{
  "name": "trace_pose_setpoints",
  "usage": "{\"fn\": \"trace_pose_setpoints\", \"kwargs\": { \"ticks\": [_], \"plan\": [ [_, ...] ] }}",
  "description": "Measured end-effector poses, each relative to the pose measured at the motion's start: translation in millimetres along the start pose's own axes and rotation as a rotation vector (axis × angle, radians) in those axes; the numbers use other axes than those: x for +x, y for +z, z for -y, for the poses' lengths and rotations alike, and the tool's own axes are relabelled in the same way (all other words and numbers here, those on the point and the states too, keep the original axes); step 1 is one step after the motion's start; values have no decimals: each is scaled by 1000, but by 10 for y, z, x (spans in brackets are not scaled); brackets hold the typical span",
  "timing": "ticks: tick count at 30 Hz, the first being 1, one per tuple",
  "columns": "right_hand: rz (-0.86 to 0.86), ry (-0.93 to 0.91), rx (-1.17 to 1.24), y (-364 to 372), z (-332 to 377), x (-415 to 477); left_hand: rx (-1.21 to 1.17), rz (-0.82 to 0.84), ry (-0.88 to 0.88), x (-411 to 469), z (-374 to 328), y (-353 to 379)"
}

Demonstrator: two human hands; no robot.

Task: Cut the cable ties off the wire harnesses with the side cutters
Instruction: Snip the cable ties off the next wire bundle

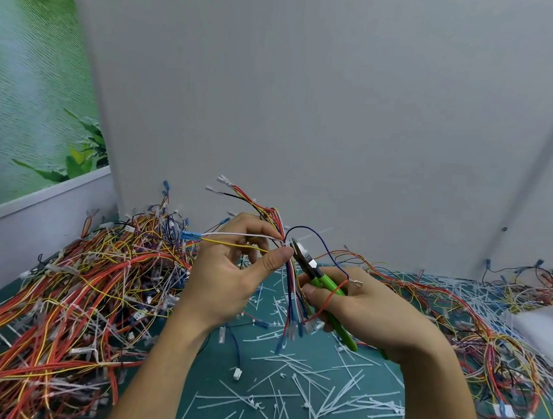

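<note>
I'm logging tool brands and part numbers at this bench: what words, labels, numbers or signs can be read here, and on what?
No text can be read here.
side cutters: no brand or number legible, blurred.
wall poster: water and leaves only, no lettering shows.
wire harness in the left hand: connector markings, if any, too small to read.

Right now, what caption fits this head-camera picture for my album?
Left hand pinches a multicoloured wire harness while right hand sets green-handled side cutters to it, above scattered white cable ties.
</note>
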State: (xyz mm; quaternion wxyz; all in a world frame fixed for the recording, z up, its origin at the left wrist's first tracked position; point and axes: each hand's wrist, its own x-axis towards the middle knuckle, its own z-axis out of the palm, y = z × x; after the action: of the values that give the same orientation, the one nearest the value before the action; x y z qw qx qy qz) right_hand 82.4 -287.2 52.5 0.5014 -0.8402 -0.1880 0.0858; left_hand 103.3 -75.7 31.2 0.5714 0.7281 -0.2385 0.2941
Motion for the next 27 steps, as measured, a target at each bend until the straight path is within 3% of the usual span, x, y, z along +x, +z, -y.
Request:
{"fn": "trace_pose_setpoints", "kwargs": {
  "ticks": [27],
  "plan": [
    [-26, 8, 84, 34, 36, 19, -89, -40, -32, -21, 16, 92]
  ]
}}
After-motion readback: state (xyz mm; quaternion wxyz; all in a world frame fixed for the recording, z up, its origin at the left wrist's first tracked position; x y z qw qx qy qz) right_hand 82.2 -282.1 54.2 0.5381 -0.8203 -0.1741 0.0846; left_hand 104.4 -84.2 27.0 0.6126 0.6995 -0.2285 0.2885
